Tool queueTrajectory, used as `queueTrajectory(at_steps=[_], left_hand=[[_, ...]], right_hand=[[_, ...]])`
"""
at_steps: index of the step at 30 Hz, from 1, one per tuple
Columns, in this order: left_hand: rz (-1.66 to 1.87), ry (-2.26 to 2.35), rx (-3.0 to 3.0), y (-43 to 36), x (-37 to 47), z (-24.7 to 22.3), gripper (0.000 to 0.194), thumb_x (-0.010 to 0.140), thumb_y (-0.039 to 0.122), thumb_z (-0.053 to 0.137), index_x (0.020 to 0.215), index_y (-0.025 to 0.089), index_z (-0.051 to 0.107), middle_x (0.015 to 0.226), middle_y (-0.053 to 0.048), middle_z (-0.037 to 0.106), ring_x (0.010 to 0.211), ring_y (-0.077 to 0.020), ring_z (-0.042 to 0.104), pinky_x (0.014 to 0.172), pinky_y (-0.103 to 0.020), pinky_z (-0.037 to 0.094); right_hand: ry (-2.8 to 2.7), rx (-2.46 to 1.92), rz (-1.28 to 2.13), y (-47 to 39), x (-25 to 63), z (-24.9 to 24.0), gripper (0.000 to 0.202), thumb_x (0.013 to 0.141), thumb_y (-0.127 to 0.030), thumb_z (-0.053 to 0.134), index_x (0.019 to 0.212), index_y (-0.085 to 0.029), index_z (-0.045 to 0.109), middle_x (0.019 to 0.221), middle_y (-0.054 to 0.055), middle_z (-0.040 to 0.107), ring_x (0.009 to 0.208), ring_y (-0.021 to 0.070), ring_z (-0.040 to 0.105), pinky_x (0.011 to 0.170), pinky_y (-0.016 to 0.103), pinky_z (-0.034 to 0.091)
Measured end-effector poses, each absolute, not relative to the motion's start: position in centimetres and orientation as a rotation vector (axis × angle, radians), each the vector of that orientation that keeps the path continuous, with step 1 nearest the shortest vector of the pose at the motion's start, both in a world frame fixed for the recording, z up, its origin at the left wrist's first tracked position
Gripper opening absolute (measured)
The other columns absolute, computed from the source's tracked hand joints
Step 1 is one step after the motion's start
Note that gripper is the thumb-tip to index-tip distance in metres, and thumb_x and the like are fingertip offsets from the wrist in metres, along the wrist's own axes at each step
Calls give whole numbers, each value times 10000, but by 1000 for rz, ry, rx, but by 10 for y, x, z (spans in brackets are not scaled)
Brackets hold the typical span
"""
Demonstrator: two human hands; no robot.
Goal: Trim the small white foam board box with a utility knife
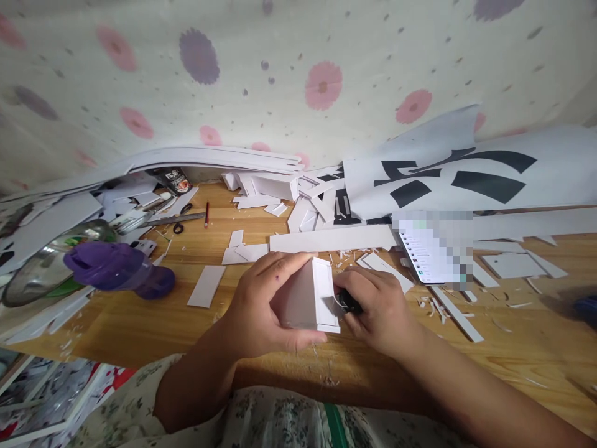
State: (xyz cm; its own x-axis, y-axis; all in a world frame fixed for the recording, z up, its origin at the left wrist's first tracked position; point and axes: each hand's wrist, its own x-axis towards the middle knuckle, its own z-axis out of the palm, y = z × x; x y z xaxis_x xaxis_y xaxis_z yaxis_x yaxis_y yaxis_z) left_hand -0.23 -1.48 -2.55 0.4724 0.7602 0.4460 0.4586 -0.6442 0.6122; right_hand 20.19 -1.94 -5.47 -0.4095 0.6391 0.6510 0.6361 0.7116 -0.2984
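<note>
My left hand [259,305] is wrapped round a small white foam-board box [301,295], thumb below and fingers over the top. The box is held just above the table near its front edge, with its rimmed end facing right. My right hand [380,305] is closed on a black-handled utility knife [349,301]. A short grey blade touches or lies very close to the rim of the box; a thin white curl shows beside it. Most of the handle is hidden by my fingers.
A purple bottle [119,269] stands left, before a metal bowl [28,286]. A phone [426,252] leans behind my right hand. White board offcuts [321,239], a pencil [207,214], scissors [178,228] and shavings lie about. A patterned sheet [448,174] stands back right.
</note>
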Motion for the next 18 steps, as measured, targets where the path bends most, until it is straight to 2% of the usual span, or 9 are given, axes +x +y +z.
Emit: queueTrajectory(at_steps=[7,11,18], left_hand=[[1021,975,2338,-18,-2,-24,819,568,449,801,1301,252,494,1186,-87,637,1027,-283,601,901,-418,472],[996,990,2339,-20,-2,-23,811,570,479,787,1293,244,505,1152,-86,647,1016,-288,602,885,-429,477],[999,993,2237,-23,0,-23,783,565,464,789,1273,252,530,1130,-70,649,1000,-282,607,887,-431,482]], right_hand=[[-2118,-1015,-15,-17,203,-56,248,617,-105,410,827,-208,494,638,12,609,528,156,522,490,254,372],[-2095,-1000,1,-16,203,-54,254,623,-90,409,829,-205,503,648,12,610,537,150,521,486,250,380],[-2061,-1009,1,-14,202,-56,169,712,-102,429,809,-198,527,624,7,577,528,142,484,483,256,360]])
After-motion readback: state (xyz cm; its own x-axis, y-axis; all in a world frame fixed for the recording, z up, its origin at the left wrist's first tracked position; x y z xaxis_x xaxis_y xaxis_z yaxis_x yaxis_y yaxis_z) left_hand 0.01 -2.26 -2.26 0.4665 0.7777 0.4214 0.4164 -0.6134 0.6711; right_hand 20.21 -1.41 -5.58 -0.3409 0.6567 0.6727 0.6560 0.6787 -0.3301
